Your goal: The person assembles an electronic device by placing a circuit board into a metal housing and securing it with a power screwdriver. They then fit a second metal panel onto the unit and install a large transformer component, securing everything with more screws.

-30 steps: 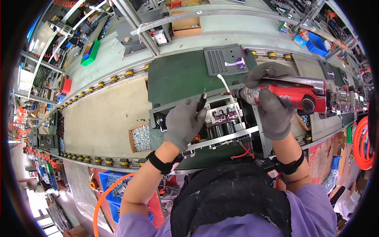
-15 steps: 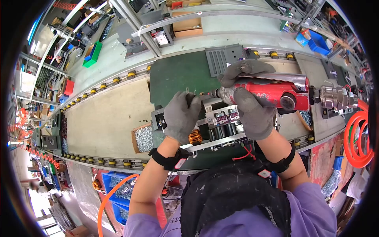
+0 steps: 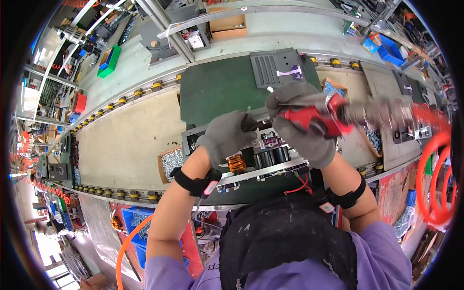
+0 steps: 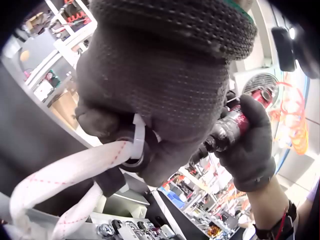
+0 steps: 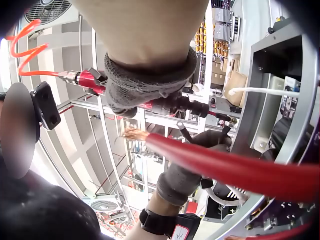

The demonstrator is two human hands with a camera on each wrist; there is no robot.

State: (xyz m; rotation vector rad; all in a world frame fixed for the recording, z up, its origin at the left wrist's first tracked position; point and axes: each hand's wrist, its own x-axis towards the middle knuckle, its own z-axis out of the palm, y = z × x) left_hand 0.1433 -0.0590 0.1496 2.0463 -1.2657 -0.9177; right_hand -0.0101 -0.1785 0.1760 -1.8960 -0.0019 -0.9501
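My left hand (image 3: 227,136), in a grey glove, pinches the ring terminal (image 4: 134,152) of a white sleeved cable (image 4: 65,172) over the far edge of a metal chassis (image 3: 263,170). The chassis holds a copper coil (image 3: 235,163) and black capacitors (image 3: 273,155). My right hand (image 3: 302,126), also gloved, grips a red pneumatic screwdriver (image 3: 314,116), which is blurred, its tip close to my left fingertips. In the right wrist view, a red wire (image 5: 225,161) with a bare copper end crosses in front of the tool (image 5: 90,80).
The chassis sits on a green pallet (image 3: 217,89) on a roller conveyor. A grey slotted plate (image 3: 275,67) lies at the pallet's far side. A cardboard box of screws (image 3: 171,166) stands left of the chassis. An orange coiled air hose (image 3: 432,179) hangs at the right.
My right hand has carried the screwdriver left towards my left hand, and it now swings, blurred. My left hand has lifted from the chassis to its far edge, still pinching.
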